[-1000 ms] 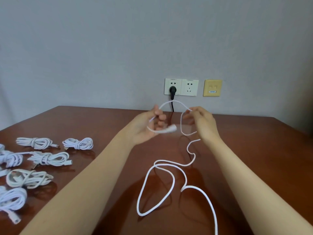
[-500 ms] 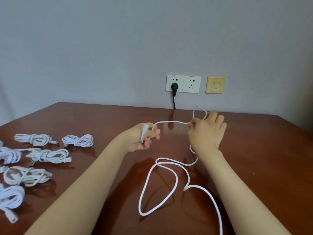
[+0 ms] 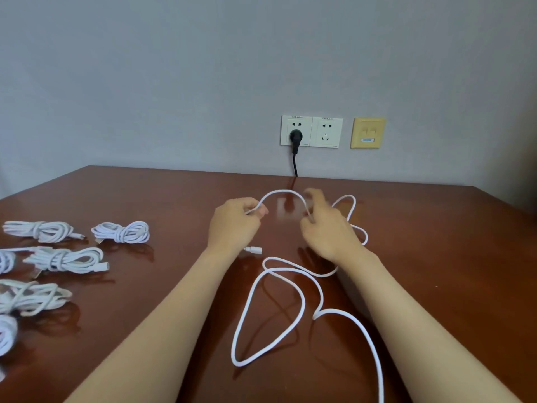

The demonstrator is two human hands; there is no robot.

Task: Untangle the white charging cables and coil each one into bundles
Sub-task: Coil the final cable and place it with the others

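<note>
At the middle of the table (image 3: pixel 145 193), our left hand (image 3: pixel 235 225) and right hand (image 3: pixel 325 231) each pinch the white cable (image 3: pixel 280 191), arched between them; slack loops toward the near edge could knot if we tug.

On my feed the loose cable (image 3: pixel 280 191) is plain white, and so are the coiled bundles (image 3: pixel 122 231) at the left. All of them lie on a glossy reddish-brown bench (image 3: pixel 436 257) that shows pale reflections. The wall (image 3: pixel 174 82) behind is an even grey-blue, and on it I see a white double socket (image 3: pixel 325 132) holding a black plug (image 3: pixel 295 137) with a black cord, beside a yellowish plate (image 3: pixel 367 126) bearing a small blue label (image 3: pixel 367 140).
</note>
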